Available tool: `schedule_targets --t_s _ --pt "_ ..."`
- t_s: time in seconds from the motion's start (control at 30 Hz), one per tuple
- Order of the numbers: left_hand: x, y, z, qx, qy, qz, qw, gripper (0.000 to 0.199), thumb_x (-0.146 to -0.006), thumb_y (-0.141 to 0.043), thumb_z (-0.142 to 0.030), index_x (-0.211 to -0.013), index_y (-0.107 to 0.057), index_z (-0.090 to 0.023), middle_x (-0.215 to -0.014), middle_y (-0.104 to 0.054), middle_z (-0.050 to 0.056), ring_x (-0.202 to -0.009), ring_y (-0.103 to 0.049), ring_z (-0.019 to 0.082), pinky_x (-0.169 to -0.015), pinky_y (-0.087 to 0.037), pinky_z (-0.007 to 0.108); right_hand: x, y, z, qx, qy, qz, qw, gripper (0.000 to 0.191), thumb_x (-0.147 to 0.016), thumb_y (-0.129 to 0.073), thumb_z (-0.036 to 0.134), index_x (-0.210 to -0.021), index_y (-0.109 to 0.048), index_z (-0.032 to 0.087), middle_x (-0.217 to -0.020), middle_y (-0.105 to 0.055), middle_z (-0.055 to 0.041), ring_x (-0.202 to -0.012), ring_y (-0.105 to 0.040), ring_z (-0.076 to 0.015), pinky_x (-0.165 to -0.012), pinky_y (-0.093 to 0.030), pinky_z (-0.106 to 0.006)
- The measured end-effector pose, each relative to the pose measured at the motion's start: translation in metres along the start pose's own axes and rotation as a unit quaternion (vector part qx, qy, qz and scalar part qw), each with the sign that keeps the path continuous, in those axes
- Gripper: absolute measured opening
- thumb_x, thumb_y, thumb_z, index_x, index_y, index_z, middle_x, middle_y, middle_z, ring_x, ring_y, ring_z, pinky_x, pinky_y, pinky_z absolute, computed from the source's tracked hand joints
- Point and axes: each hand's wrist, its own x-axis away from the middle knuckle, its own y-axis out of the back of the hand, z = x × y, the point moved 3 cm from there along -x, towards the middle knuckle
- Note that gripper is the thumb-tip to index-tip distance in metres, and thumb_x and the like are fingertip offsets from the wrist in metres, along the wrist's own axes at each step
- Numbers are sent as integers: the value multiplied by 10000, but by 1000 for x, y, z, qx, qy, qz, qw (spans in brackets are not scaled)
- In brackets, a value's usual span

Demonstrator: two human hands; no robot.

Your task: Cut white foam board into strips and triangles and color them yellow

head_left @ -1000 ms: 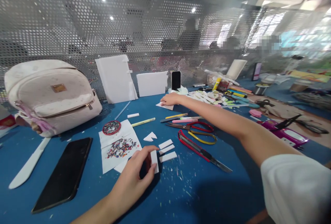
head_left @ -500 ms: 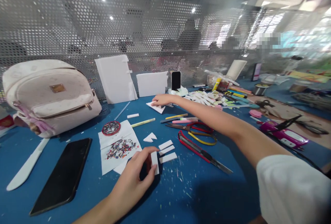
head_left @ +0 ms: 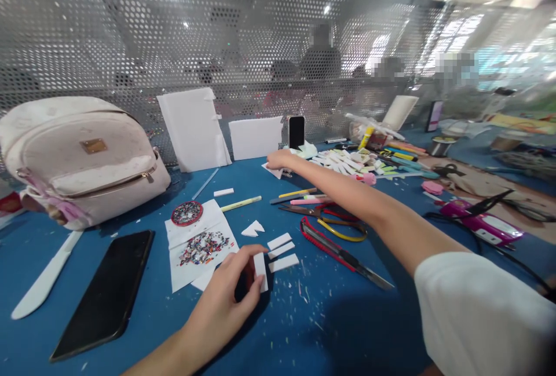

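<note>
My left hand (head_left: 228,292) pinches a small white foam board piece (head_left: 261,272) between thumb and fingertips, just above or on the blue table. Beside it lie several white strips (head_left: 284,262) and a notched white piece (head_left: 252,228). My right hand (head_left: 279,160) reaches far forward, fingers closed over a flat white foam board piece (head_left: 273,171); its fingertips are mostly hidden. A red utility knife (head_left: 332,245) with its blade out and dark-bladed scissors (head_left: 304,210) lie below my right forearm. Pens (head_left: 299,193) are near the scissors.
A pale backpack (head_left: 87,161) and a black phone (head_left: 106,292) are on the left. Small coloured beads (head_left: 202,247) rest on white paper (head_left: 176,266). White boards (head_left: 193,130) lean against the perforated metal screen (head_left: 252,28). A pile of cut pieces (head_left: 343,161) lies at the back right.
My right hand has moved a little away and to the right, and the white piece beneath it has shifted along with it. My left hand stays in place, still pinching its piece.
</note>
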Motion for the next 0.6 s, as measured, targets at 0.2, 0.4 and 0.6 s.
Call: schedule_targets --t_s 0.2,0.4,0.6 --pt "0 -2 1 1 -3 5 1000 341 -1000 -448 -227 -1332 -479 -298 -883 -589 -12 -824 -594 184 -808 -449 314 -6 15 -25 -36 10 -26 999 340 -991 -620 361 -1260 -611 154 -1257 -628 -99 -1066 -650 -241 -899 -572 -436" --pt "-1 -1 1 2 3 9 1000 339 -1006 -452 -235 -1336 -473 -309 -884 -585 -17 -828 -591 182 -801 -443 311 -12 32 -49 -22 -1 -75 997 339 -991 -621 355 -1260 -607 148 -1236 -635 -103 -1039 -659 -228 -877 -580 -423" --pt "0 -2 1 8 7 12 1000 343 -1004 -455 -231 -1338 -473 -305 -887 -587 -10 -831 -591 186 -802 -446 317 -11 22 -50 92 -10 -146 985 347 -988 -626 347 -1277 -600 156 -1277 -618 -107 -1095 -642 -245 -922 -562 -458"
